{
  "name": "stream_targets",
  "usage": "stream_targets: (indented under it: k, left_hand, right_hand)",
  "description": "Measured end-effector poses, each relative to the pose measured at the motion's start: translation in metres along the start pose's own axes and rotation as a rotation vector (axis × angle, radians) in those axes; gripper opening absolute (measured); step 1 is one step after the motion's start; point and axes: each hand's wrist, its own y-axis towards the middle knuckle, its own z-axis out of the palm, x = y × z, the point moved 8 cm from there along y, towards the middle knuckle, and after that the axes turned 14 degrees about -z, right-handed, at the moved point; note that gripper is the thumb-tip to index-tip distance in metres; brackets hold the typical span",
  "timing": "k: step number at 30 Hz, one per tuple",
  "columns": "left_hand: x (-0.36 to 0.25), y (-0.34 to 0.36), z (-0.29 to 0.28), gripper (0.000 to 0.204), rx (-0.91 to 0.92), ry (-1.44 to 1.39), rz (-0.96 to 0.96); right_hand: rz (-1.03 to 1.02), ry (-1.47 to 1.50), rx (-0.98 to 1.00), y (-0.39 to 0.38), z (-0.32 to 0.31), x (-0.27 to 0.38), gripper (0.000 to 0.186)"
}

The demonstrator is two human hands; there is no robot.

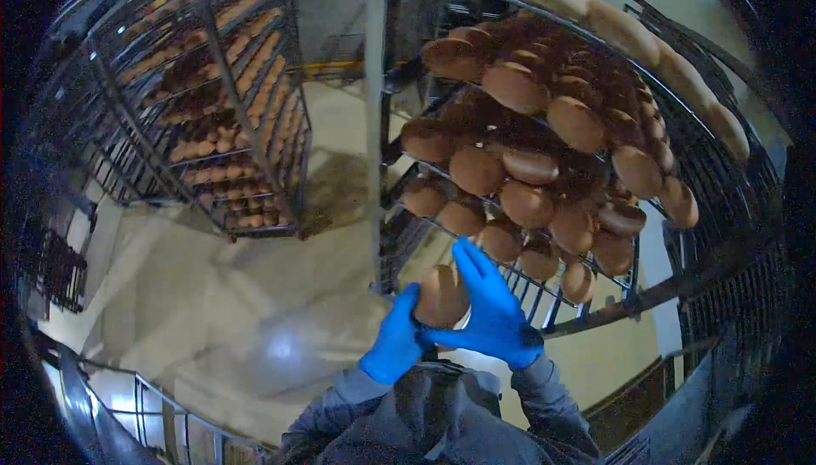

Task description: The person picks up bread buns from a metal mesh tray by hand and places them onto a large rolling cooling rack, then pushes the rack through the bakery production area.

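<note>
A round brown bread loaf is held low in front of my body, between both blue-gloved hands. My left hand grips its left and lower side, thumb up along the crust. My right hand lies along its right side, long fingers stretched upward and thumb across the loaf's lower edge. Just beyond the right fingertips stands a metal rack with tiers of similar loaves. A loaf on its low shelf is nearest those fingertips. The underside of the held loaf is hidden.
Longer, paler loaves line the rack's top shelf. At the left stands another wheeled rack full of smaller baked pieces. Pale floor lies between the racks and me. Metal rails stand at the lower left.
</note>
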Motion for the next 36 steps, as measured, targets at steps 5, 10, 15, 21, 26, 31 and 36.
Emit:
stream_targets:
  k: [5,10,15,21,26,31,36]
  left_hand:
    - [-0.025,-0.017,0.002,0.050,-0.015,0.489,0.350]
    - [-0.054,-0.041,0.002,0.051,0.027,0.363,0.411]
    - [-0.050,-0.010,-0.072,0.055,0.028,0.303,0.435]
    - [-0.047,-0.067,-0.064,0.061,0.021,0.250,0.574]
    - [-0.048,-0.115,-0.078,0.059,0.022,0.223,0.756]
    - [-0.046,-0.105,-0.098,0.057,0.038,0.242,0.772]
    - [-0.045,-0.105,-0.101,0.057,-0.056,0.310,0.731]
  right_hand:
    - [-0.058,0.162,0.142,0.035,0.036,-0.002,0.118]
    - [-0.245,-0.045,-0.092,0.091,-0.008,-0.010,0.111]
    - [-0.103,-0.182,-0.086,0.158,-0.039,-0.026,0.083]
    - [-0.163,-0.688,-0.254,0.153,-0.058,-0.115,0.062]
    - [-0.091,-0.589,-0.164,0.178,-0.052,-0.181,0.065]
    - [-0.067,-0.501,-0.125,0.194,-0.054,-0.227,0.068]
    - [-0.069,-0.370,-0.094,0.183,-0.061,-0.218,0.070]
